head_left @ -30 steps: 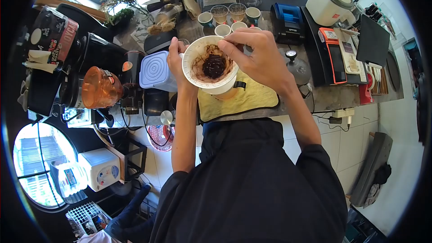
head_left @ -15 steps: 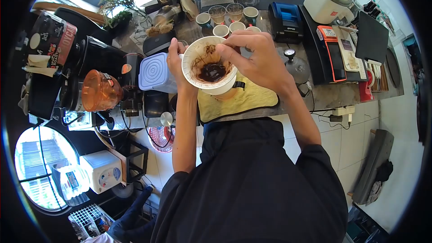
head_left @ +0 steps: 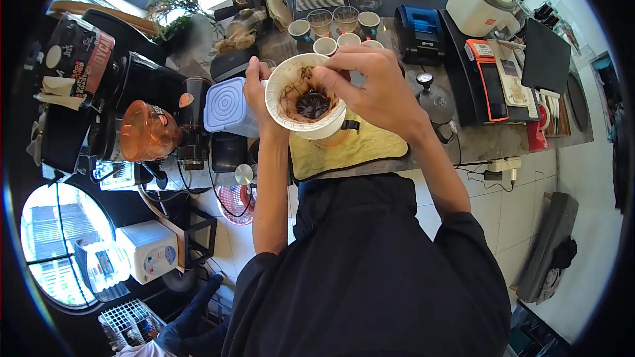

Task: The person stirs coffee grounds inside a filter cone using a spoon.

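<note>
A white dripper (head_left: 324, 133) lined with a paper filter (head_left: 286, 96) is tilted toward the camera, with dark wet coffee grounds (head_left: 313, 104) at its bottom. My left hand (head_left: 256, 96) is closed on the dripper at its left side. The thumb and fingers of my right hand (head_left: 370, 82) pinch the filter's upper right edge. Beneath the dripper, a vessel with a black handle is partly visible above a yellow cloth (head_left: 370, 147).
Beyond the hands stand several cups (head_left: 325, 46) and two clear cups (head_left: 320, 21). A lidded plastic container (head_left: 228, 106) is at the left, near a grinder with an orange hopper (head_left: 149, 131). A blue-topped printer (head_left: 421, 33) and a glass server (head_left: 436, 102) are at the right.
The right fingers have shifted slightly left along the filter's edge. The dripper has moved a little left, and the grounds have changed shape inside the filter.
</note>
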`<action>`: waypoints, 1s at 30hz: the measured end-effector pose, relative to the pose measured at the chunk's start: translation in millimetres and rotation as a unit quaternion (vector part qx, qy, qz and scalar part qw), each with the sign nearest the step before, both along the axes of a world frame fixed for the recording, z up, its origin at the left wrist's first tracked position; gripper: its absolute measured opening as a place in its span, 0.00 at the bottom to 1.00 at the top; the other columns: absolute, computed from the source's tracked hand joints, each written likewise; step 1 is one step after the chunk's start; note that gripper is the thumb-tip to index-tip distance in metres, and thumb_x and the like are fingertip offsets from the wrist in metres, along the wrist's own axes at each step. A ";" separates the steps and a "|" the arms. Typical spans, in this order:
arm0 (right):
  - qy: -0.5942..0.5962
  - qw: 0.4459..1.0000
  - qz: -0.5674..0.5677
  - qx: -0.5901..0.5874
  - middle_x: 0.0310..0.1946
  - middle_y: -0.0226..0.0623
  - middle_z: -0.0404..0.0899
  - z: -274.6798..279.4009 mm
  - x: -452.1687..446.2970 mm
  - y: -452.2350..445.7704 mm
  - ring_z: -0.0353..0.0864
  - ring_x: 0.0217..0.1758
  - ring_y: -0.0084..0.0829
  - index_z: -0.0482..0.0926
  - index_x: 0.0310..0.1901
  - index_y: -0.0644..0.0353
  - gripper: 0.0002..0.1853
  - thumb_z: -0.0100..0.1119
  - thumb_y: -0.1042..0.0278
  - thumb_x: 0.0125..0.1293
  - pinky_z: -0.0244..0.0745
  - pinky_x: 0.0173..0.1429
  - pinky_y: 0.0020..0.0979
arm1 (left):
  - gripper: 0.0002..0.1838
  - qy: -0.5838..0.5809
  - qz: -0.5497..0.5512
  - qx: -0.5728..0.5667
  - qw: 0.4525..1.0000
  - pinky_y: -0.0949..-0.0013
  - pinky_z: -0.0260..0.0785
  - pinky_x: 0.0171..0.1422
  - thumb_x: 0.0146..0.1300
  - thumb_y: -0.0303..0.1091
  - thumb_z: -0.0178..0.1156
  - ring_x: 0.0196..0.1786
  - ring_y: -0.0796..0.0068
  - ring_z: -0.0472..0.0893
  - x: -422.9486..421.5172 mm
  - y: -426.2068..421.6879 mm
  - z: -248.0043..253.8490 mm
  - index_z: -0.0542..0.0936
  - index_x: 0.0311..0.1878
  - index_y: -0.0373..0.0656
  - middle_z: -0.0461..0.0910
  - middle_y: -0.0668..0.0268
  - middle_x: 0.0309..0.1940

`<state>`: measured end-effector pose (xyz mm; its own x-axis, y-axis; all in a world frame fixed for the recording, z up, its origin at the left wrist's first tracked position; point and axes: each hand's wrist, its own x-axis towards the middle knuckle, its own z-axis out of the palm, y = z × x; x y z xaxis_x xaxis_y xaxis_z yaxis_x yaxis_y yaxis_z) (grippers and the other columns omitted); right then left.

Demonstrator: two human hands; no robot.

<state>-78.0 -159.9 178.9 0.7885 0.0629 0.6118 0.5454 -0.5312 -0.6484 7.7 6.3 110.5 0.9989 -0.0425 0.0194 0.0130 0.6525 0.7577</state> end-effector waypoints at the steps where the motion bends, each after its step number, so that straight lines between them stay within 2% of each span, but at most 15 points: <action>1: -0.004 1.000 0.019 -0.001 0.24 0.38 0.78 -1.0 -0.6 -0.2 0.74 0.27 0.32 0.84 0.33 0.66 0.09 0.66 0.68 0.63 0.67 0.40 0.32 | 0.25 0.002 0.008 0.000 1.000 0.74 0.57 0.24 0.75 0.42 0.47 0.18 0.82 0.61 -0.2 -0.3 -0.1 0.58 0.18 0.52 0.57 0.75 0.14; 4: 0.031 0.999 0.006 0.025 0.24 0.38 0.79 4.1 -2.4 0.7 0.75 0.27 0.32 0.83 0.33 0.67 0.09 0.66 0.68 0.63 0.67 0.41 0.31 | 0.25 0.010 0.000 -0.002 1.000 0.74 0.57 0.24 0.75 0.42 0.48 0.18 0.82 0.61 -1.9 1.9 2.4 0.58 0.18 0.52 0.58 0.74 0.14; 11: -0.003 1.000 0.023 -0.001 0.24 0.39 0.79 -2.3 -0.6 2.1 0.75 0.27 0.32 0.83 0.33 0.67 0.09 0.66 0.68 0.63 0.67 0.41 0.32 | 0.25 -0.008 -0.003 -0.016 1.000 0.74 0.57 0.24 0.75 0.42 0.48 0.18 0.83 0.61 -0.2 4.0 -1.9 0.58 0.18 0.52 0.60 0.74 0.14; 13: 0.004 1.000 -0.018 0.009 0.25 0.39 0.80 -1.1 -0.7 3.6 0.76 0.28 0.32 0.84 0.33 0.67 0.09 0.66 0.68 0.62 0.67 0.41 0.32 | 0.25 0.004 0.003 -0.009 1.000 0.74 0.56 0.24 0.75 0.42 0.48 0.18 0.82 0.60 -2.6 3.5 1.0 0.58 0.18 0.52 0.58 0.75 0.14; 17: 0.030 0.999 -0.018 0.005 0.25 0.40 0.80 1.5 -4.2 7.2 0.76 0.29 0.32 0.84 0.33 0.68 0.09 0.66 0.69 0.62 0.69 0.41 0.32 | 0.25 -0.009 0.003 -0.012 1.000 0.74 0.56 0.24 0.75 0.42 0.47 0.18 0.82 0.60 -0.5 4.9 -2.8 0.58 0.18 0.52 0.57 0.75 0.14; 20: 0.011 0.999 -0.015 0.047 0.23 0.42 0.80 -0.2 -5.1 8.5 0.77 0.26 0.34 0.84 0.33 0.68 0.10 0.64 0.67 0.63 0.70 0.37 0.33 | 0.25 -0.009 -0.008 -0.014 1.000 0.74 0.56 0.24 0.75 0.42 0.48 0.18 0.83 0.61 -4.7 5.5 -1.1 0.58 0.18 0.52 0.59 0.74 0.14; 23: 0.009 0.997 -0.041 0.059 0.23 0.42 0.80 2.3 -5.4 6.8 0.78 0.26 0.34 0.84 0.33 0.68 0.11 0.63 0.67 0.63 0.71 0.37 0.33 | 0.24 0.002 0.015 0.014 1.000 0.75 0.56 0.23 0.74 0.41 0.50 0.17 0.83 0.61 -9.4 4.0 6.4 0.58 0.19 0.55 0.54 0.77 0.14; 25: 0.002 0.998 -0.058 -0.033 0.24 0.42 0.81 0.1 -4.3 5.1 0.78 0.25 0.32 0.84 0.34 0.68 0.10 0.64 0.68 0.64 0.71 0.35 0.32 | 0.25 0.004 0.004 0.003 1.000 0.74 0.55 0.23 0.75 0.43 0.48 0.17 0.82 0.60 -7.4 5.4 2.5 0.57 0.18 0.52 0.59 0.74 0.14; 26: 0.001 0.998 -0.059 -0.033 0.24 0.42 0.81 -1.4 -4.6 6.4 0.78 0.25 0.32 0.84 0.34 0.68 0.10 0.64 0.68 0.64 0.71 0.35 0.32 | 0.25 0.003 0.003 0.002 1.000 0.74 0.55 0.23 0.75 0.43 0.48 0.17 0.82 0.60 -7.0 5.6 1.2 0.57 0.18 0.52 0.59 0.74 0.14; 28: 0.059 0.996 -0.010 0.060 0.24 0.43 0.81 -3.8 -5.7 10.6 0.78 0.25 0.31 0.84 0.34 0.68 0.10 0.64 0.68 0.64 0.71 0.33 0.31 | 0.25 -0.004 -0.004 0.002 1.000 0.74 0.55 0.23 0.75 0.43 0.47 0.17 0.83 0.60 -7.7 5.6 1.1 0.57 0.18 0.52 0.59 0.74 0.14; 30: 0.057 0.995 -0.014 0.081 0.24 0.43 0.81 -0.7 -7.9 10.1 0.78 0.24 0.31 0.84 0.34 0.68 0.10 0.64 0.68 0.64 0.71 0.33 0.31 | 0.25 -0.008 0.000 0.000 1.000 0.74 0.55 0.23 0.75 0.42 0.47 0.17 0.83 0.60 -6.8 6.4 0.0 0.57 0.18 0.52 0.59 0.74 0.13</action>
